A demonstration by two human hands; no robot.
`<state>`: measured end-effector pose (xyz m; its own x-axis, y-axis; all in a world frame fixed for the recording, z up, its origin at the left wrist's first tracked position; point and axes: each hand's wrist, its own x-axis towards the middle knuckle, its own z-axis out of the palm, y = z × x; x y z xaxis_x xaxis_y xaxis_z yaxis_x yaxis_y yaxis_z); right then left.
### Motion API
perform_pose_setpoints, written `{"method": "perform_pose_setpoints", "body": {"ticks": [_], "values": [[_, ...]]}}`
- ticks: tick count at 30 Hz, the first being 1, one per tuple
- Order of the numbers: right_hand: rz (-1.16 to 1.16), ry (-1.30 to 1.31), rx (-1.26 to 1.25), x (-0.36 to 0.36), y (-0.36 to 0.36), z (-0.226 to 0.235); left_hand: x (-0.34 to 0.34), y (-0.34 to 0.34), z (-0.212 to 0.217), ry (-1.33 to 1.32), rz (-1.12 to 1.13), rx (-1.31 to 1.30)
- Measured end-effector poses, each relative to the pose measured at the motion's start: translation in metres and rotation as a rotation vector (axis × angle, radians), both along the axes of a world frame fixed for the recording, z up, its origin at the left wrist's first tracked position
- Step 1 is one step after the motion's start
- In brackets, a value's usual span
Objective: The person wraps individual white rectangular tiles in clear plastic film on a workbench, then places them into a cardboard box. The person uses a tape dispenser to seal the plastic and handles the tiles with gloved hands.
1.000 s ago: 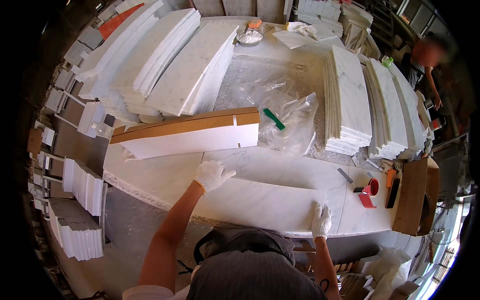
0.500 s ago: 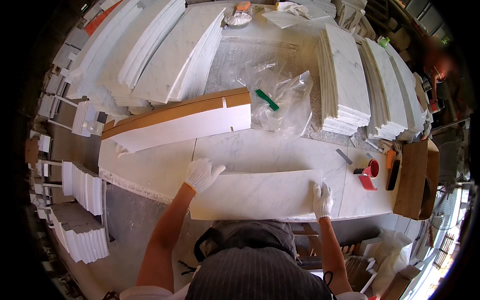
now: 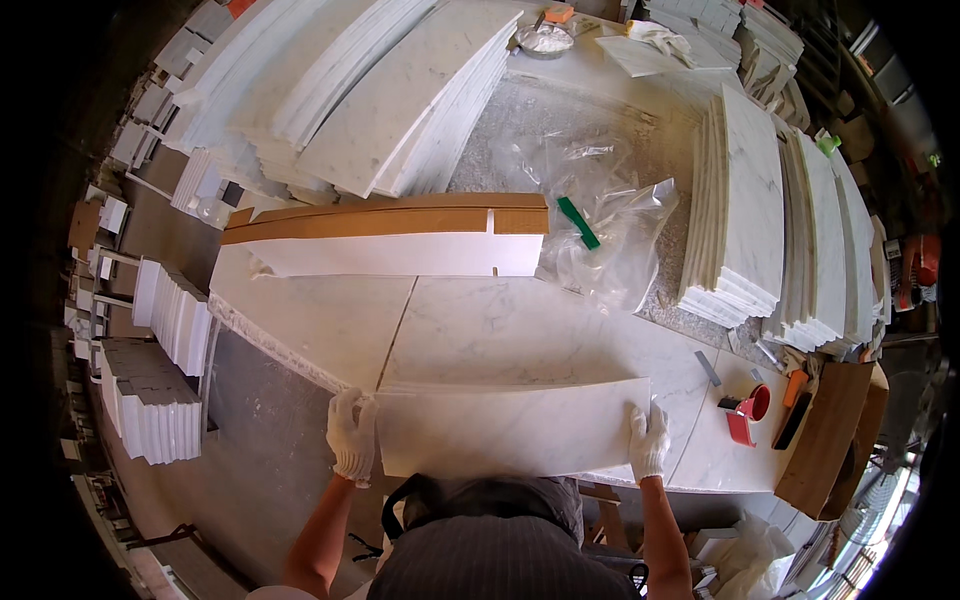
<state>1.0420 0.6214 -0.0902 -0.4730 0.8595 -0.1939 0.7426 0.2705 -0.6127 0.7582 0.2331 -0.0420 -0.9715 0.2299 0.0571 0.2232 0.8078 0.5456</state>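
Note:
A white, grey-veined marble slab (image 3: 515, 430) lies lengthwise across the near edge of the bench, close to my body. At its left end is my left hand (image 3: 352, 437) in a white knit glove, fingers closed against the short edge. My right hand (image 3: 650, 442), gloved the same way, grips the opposite short edge. The fingers' undersides are hidden. Beneath and beyond the slab stretches the pale marble bench top (image 3: 470, 325). A long white piece with brown cardboard (image 3: 400, 217) along its top rests farther back.
Stacked marble slabs stand at the far left (image 3: 410, 100) and right (image 3: 745, 200). Between them is crumpled clear plastic (image 3: 630, 250) with a green strip (image 3: 578, 222). A red tape dispenser (image 3: 742, 428), a black-and-orange tool (image 3: 792, 420) and an open cardboard box (image 3: 825, 440) are at right.
My left hand has moved from the slab's far left corner down to its left end. The right hand stays at the right end. The whole view has shifted, with the bench appearing lower.

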Motion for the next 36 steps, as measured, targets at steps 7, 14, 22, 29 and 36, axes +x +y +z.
{"method": "perform_pose_setpoints", "body": {"ticks": [7, 14, 22, 29, 36], "values": [[0.009, -0.019, -0.034, 0.002, 0.001, 0.001, 0.040, -0.042, -0.054, -1.152, 0.126, 0.680], [0.047, 0.037, -0.219, 0.009, 0.012, 0.000, 0.032, -0.026, -0.041, -1.167, 0.304, 0.593], [0.179, -0.200, -0.664, 0.008, 0.044, 0.029, 0.018, -0.014, -0.023, -1.287, 0.348, 0.587], [0.119, 0.174, -1.019, 0.008, 0.042, 0.017, -0.023, 0.016, 0.000, -1.349, 0.251, 0.580], [-0.340, 0.208, -1.249, 0.029, 0.018, 0.015, -0.094, 0.038, 0.002, -1.516, 0.219, 0.383]]}}
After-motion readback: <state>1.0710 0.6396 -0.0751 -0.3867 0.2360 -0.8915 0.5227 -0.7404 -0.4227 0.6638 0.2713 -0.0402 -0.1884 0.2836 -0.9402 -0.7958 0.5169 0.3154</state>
